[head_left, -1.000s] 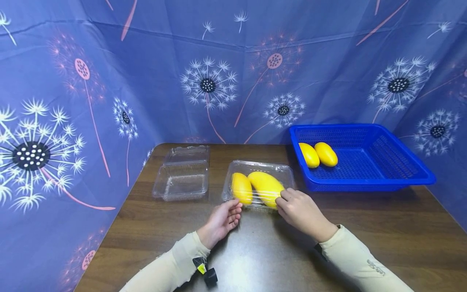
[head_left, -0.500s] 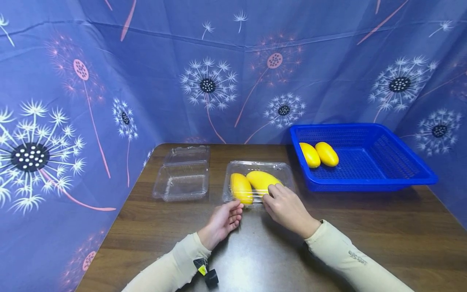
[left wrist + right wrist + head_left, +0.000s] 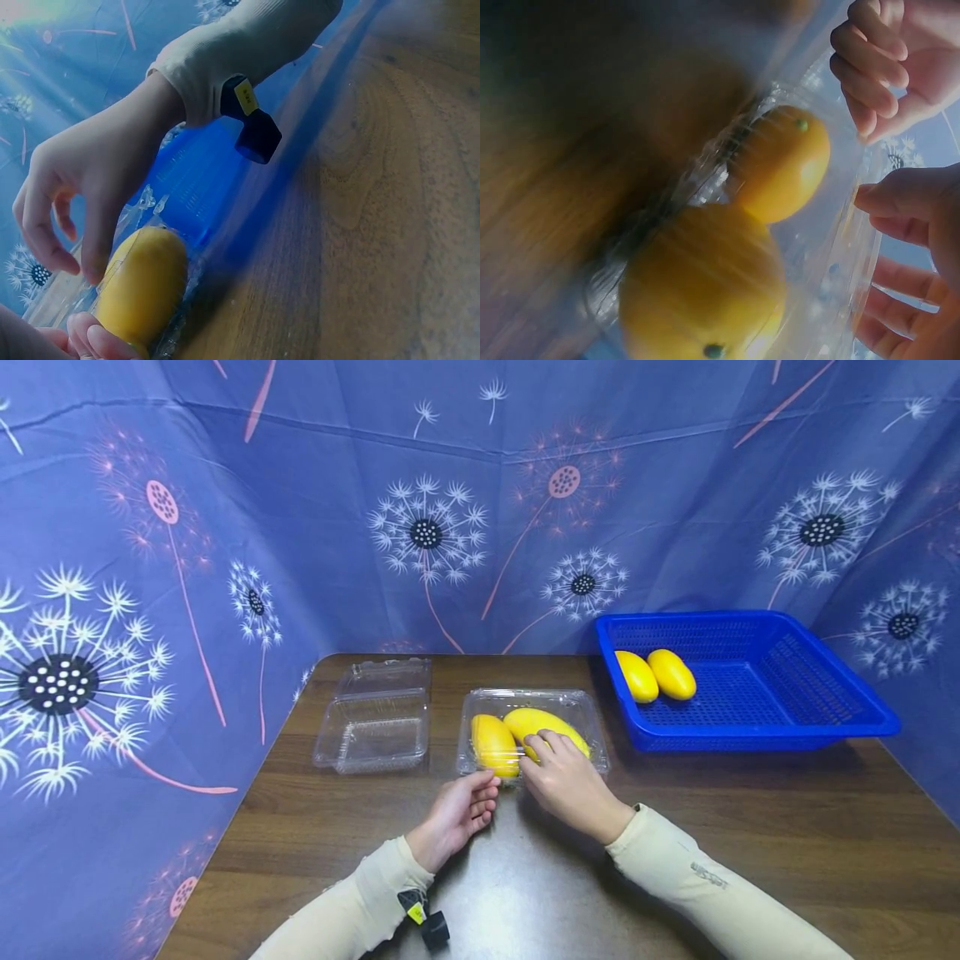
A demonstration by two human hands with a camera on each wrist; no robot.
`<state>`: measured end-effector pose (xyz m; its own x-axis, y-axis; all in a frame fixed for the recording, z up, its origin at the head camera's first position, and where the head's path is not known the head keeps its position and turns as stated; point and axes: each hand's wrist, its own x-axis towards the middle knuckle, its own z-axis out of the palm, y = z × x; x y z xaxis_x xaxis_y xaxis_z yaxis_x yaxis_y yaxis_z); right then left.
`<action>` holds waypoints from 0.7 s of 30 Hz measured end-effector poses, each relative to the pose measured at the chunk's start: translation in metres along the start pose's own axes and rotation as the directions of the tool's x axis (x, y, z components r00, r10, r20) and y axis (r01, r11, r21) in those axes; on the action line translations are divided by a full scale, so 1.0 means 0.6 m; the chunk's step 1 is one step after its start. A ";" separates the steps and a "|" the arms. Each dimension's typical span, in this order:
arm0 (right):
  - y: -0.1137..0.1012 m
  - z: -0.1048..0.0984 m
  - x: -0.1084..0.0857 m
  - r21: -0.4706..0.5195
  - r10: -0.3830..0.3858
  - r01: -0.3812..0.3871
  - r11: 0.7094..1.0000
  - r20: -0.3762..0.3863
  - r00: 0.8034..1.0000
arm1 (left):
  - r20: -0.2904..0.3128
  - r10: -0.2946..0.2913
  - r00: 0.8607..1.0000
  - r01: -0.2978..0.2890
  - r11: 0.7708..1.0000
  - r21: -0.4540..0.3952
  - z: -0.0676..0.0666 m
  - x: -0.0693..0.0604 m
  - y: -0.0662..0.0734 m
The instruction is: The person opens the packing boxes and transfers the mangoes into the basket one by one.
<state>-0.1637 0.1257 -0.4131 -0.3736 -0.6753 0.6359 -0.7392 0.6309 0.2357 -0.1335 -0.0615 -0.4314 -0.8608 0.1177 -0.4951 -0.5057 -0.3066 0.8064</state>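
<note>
A clear plastic container [image 3: 472,700] with its lid down holds two yellow mangoes [image 3: 492,743] [image 3: 705,285]. At its front edge, my left hand [image 3: 456,817] pinches the rim between thumb and index finger, the other fingers loosely bent; it shows at upper right in the right wrist view [image 3: 900,60]. My right hand [image 3: 572,789] is over the front right part of the lid, fingers bent down and spread, with nothing gripped. In the left wrist view that right hand [image 3: 97,169] hangs beside a mango [image 3: 146,281]. Whether its fingertips touch the lid, I cannot tell.
An opened, clear plastic container [image 3: 378,731] stands on the wooden table [image 3: 300,852] to the left. At the right is a blue basket [image 3: 750,739] with two mangoes [image 3: 671,675] at its left end. A patterned blue cloth [image 3: 322,510] hangs behind.
My right hand has moved left along the container's front, from its right corner towards the middle, leaving more of the right mango visible. My left hand has stayed at the rim.
</note>
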 end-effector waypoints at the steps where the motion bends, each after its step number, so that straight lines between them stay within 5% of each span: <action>1: -0.002 0.001 0.002 -0.002 -0.002 0.002 1.000 0.005 1.000 | 0.000 -0.001 1.000 0.001 1.000 0.002 0.000 0.000 0.000; 21: -0.034 0.027 0.018 -0.065 -0.015 0.014 0.998 -0.007 1.000 | -0.016 0.006 1.000 -0.006 1.000 0.003 -0.001 0.005 -0.002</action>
<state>-0.1617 0.0993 -0.4231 -0.3590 -0.6818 0.6374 -0.7064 0.6448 0.2919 -0.1355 -0.0614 -0.4342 -0.8630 0.1003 -0.4952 -0.5004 -0.3049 0.8103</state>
